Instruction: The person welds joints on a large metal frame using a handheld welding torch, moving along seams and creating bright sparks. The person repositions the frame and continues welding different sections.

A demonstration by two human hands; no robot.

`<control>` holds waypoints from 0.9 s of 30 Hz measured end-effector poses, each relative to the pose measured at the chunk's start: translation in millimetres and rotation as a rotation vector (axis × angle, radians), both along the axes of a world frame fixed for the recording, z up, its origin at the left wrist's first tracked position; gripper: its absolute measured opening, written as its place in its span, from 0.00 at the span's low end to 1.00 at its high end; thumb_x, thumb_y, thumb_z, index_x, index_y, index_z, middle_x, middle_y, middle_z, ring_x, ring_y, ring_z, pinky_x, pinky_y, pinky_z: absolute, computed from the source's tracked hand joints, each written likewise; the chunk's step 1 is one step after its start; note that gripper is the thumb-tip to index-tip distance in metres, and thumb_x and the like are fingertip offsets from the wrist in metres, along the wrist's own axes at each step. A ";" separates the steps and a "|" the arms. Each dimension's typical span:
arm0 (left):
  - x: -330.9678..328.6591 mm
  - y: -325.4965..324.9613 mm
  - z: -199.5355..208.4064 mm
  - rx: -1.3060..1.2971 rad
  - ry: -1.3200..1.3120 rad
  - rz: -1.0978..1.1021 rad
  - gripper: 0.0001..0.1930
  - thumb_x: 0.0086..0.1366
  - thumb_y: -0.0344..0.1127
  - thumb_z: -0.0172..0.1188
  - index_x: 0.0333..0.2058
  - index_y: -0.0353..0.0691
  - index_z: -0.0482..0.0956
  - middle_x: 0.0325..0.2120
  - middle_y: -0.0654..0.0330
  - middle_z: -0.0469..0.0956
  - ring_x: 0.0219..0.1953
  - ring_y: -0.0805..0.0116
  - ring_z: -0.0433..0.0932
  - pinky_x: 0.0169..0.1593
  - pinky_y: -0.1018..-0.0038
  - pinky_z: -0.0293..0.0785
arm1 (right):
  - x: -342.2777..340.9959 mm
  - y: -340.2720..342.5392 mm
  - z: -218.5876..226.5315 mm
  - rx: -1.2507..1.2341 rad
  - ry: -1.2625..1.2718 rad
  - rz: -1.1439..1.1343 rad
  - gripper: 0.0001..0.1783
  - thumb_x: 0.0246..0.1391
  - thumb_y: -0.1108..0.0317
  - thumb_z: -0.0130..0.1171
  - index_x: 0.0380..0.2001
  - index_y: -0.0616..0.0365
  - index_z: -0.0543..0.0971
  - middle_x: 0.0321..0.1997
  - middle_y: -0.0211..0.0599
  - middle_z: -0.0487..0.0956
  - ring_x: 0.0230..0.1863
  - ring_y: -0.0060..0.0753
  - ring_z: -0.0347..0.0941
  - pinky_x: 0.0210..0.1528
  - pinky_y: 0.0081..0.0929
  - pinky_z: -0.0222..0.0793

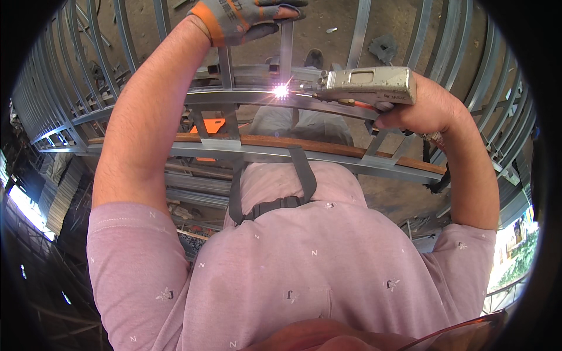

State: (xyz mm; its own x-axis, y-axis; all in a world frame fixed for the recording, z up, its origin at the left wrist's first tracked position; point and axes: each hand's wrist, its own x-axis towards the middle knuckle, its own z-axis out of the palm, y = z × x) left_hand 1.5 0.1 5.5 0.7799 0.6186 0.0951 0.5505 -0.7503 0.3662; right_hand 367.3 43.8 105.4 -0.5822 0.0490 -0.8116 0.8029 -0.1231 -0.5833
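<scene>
My left hand (237,20), in a grey and orange work glove, grips an upright metal bar (286,50) near the top of the view, fingers and thumb around it. The bar's foot meets a long metal rail (213,97) of a frame. My bare right hand (418,111) is wrapped around the body of a pale, boxy handheld welding gun (372,83). Its nozzle points left to the joint of bar and rail, where a bright welding arc (281,91) glares and hides the contact point.
Metal uprights (132,35) stand in rows to the left, with more bars (448,47) to the right. A reddish-brown strip (275,142) runs along the frame's nearer rail. An orange piece (208,126) lies beneath it. A dark scrap (383,48) sits on the dirt floor.
</scene>
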 end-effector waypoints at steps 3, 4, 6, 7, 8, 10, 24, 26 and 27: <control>1.7 1.9 2.1 0.002 0.000 -0.010 0.22 0.70 0.42 0.61 0.62 0.56 0.82 0.66 0.66 0.80 0.72 0.60 0.73 0.80 0.48 0.58 | 0.4 -1.0 -0.3 0.008 -0.013 -0.003 0.37 0.42 0.75 0.79 0.61 0.55 0.83 0.53 0.41 0.89 0.53 0.40 0.85 0.60 0.36 0.79; 1.6 1.7 2.2 -0.001 -0.004 -0.013 0.22 0.70 0.42 0.61 0.62 0.56 0.82 0.66 0.66 0.80 0.72 0.60 0.73 0.80 0.48 0.58 | 0.2 -1.2 0.0 0.010 -0.020 0.001 0.37 0.42 0.75 0.79 0.61 0.55 0.83 0.53 0.41 0.89 0.53 0.40 0.85 0.60 0.36 0.79; 2.2 0.2 5.6 -0.013 0.023 -0.014 0.22 0.71 0.42 0.61 0.63 0.56 0.81 0.66 0.65 0.79 0.72 0.60 0.73 0.80 0.48 0.59 | 6.7 -4.4 -3.5 0.009 0.013 -0.042 0.36 0.42 0.74 0.79 0.60 0.54 0.83 0.52 0.40 0.89 0.52 0.39 0.85 0.59 0.36 0.79; 3.3 0.7 7.2 -0.018 0.034 -0.016 0.23 0.72 0.42 0.60 0.64 0.56 0.81 0.66 0.65 0.79 0.72 0.60 0.73 0.80 0.48 0.59 | 9.4 -5.4 -4.5 0.010 0.028 -0.066 0.36 0.43 0.73 0.78 0.60 0.54 0.83 0.52 0.40 0.89 0.52 0.39 0.85 0.59 0.36 0.80; 3.0 1.5 7.1 -0.016 0.038 -0.016 0.23 0.72 0.43 0.60 0.65 0.56 0.80 0.67 0.65 0.79 0.73 0.60 0.72 0.81 0.48 0.59 | 7.2 -4.4 -2.8 0.010 0.015 -0.037 0.36 0.43 0.73 0.78 0.60 0.54 0.84 0.51 0.40 0.89 0.52 0.39 0.85 0.59 0.36 0.80; 2.7 0.0 6.4 -0.009 0.047 -0.015 0.24 0.72 0.43 0.61 0.65 0.56 0.80 0.67 0.65 0.78 0.73 0.60 0.72 0.81 0.49 0.59 | -0.8 -1.5 0.6 0.007 -0.005 0.029 0.35 0.44 0.73 0.78 0.59 0.54 0.84 0.51 0.40 0.89 0.52 0.39 0.85 0.58 0.36 0.80; -0.2 -2.0 -3.6 -0.322 -0.146 0.113 0.25 0.70 0.44 0.63 0.66 0.57 0.80 0.70 0.65 0.76 0.75 0.58 0.70 0.81 0.50 0.58 | 7.2 -8.2 -5.6 0.011 0.031 -0.018 0.35 0.44 0.73 0.79 0.60 0.54 0.83 0.49 0.38 0.90 0.49 0.36 0.84 0.54 0.34 0.80; -0.8 0.2 2.9 -0.036 0.041 -0.019 0.25 0.70 0.44 0.63 0.65 0.56 0.81 0.70 0.65 0.75 0.75 0.57 0.70 0.81 0.51 0.58 | 11.0 -10.0 -8.1 0.016 0.045 -0.044 0.35 0.44 0.74 0.79 0.60 0.54 0.83 0.49 0.38 0.90 0.49 0.35 0.84 0.54 0.34 0.80; 0.9 -1.0 0.1 -0.002 0.035 -0.008 0.25 0.68 0.45 0.64 0.64 0.57 0.81 0.69 0.65 0.76 0.75 0.57 0.69 0.80 0.49 0.59 | 12.4 -10.5 -9.3 -0.003 0.047 -0.067 0.35 0.44 0.74 0.79 0.60 0.54 0.84 0.49 0.38 0.90 0.49 0.35 0.84 0.53 0.34 0.80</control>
